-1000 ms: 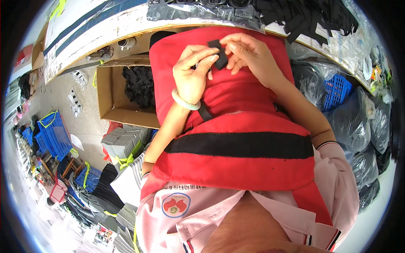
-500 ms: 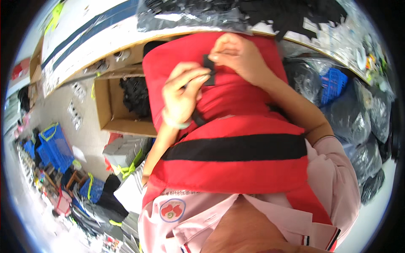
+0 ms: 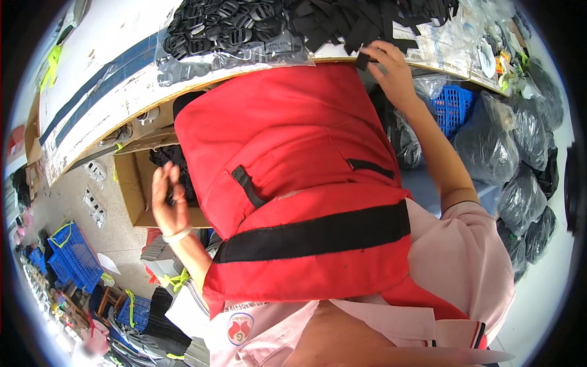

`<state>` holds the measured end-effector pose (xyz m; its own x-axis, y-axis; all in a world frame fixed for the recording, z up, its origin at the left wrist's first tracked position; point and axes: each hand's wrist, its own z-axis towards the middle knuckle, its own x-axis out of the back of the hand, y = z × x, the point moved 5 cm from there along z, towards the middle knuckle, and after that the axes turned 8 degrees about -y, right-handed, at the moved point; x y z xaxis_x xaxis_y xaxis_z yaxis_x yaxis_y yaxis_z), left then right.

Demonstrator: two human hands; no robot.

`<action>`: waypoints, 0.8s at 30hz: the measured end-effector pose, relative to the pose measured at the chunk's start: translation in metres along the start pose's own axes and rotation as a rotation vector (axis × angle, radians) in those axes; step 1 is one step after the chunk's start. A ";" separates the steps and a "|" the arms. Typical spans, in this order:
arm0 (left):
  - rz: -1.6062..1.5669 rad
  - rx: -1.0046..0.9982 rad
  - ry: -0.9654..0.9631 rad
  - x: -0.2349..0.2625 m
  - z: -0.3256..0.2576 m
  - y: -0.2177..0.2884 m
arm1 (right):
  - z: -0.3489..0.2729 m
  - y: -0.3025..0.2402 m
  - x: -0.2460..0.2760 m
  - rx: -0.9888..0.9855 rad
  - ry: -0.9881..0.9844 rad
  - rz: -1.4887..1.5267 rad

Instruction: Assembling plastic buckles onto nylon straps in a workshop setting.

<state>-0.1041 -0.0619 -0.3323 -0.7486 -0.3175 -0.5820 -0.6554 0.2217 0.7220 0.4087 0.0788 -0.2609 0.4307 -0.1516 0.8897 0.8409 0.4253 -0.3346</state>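
My right hand (image 3: 394,70) is at the front edge of the white table, pinching a short black webbing strap (image 3: 362,60) between thumb and fingers. Just beyond it lies a heap of similar black strap pieces (image 3: 342,24). Over on the left, my left hand (image 3: 171,205) is raised with its fingers stretched out, above a cardboard box (image 3: 136,196) beside my lap. Dark pieces (image 3: 160,156) show in the box, partly hidden by the hand. Black plastic buckles (image 3: 223,27) lie in a clear bag on the table. A red apron (image 3: 275,128) covers my lap.
The table edge (image 3: 122,122) runs across in front of me. To the right are a blue basket (image 3: 452,107) and several dark filled plastic bags (image 3: 489,144). Blue crates (image 3: 76,257) stand on the floor at the left, near stacked grey material.
Both hands were together over my lap with a dark strap piece. Now the left has moved left to the box, and the right has reached to the strap heap and grips a piece.
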 end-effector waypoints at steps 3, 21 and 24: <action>0.082 0.197 -0.150 -0.079 0.015 -0.037 | -0.001 0.010 -0.014 -0.134 0.021 0.193; 0.206 0.183 -0.336 -0.181 0.025 -0.079 | 0.021 -0.169 -0.075 -0.404 -0.692 1.304; 0.328 0.231 -0.432 -0.166 0.025 -0.081 | 0.031 -0.175 -0.084 -0.293 -0.694 1.339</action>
<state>0.0707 -0.0040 -0.3036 -0.8572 0.1947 -0.4768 -0.3515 0.4555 0.8179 0.2155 0.0444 -0.2674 0.7371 0.6548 -0.1672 0.0420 -0.2912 -0.9557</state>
